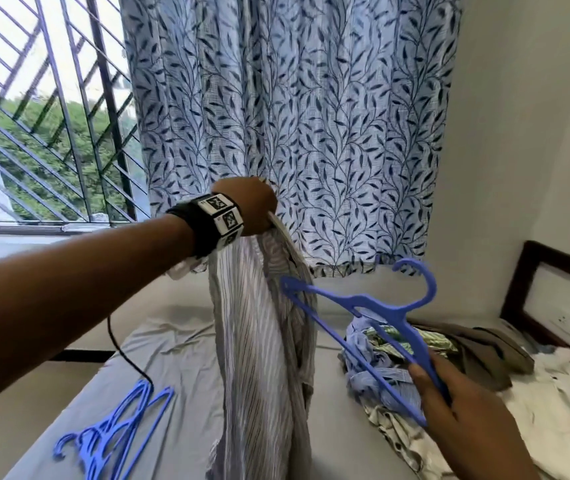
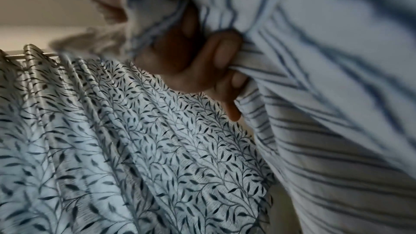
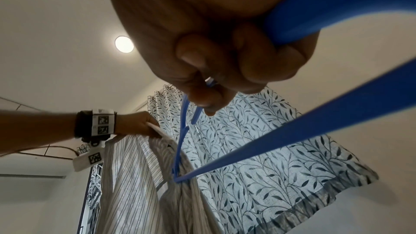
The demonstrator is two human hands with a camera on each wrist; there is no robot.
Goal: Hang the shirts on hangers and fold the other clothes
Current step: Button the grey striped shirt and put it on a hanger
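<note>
Left hand (image 1: 255, 206) grips the striped shirt (image 1: 259, 358) up high; right hand (image 1: 463, 410), at four o'clock, clutches a blue hanger (image 1: 363, 306) touching the shirt.

Left hand (image 2: 191, 63) grips striped shirt (image 2: 315, 95) beside leaf-print curtain (image 2: 135, 157).

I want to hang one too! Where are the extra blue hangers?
In the head view, the spare blue hangers lie on the bed at lower left, below the left arm and left of the hanging striped shirt.
</note>
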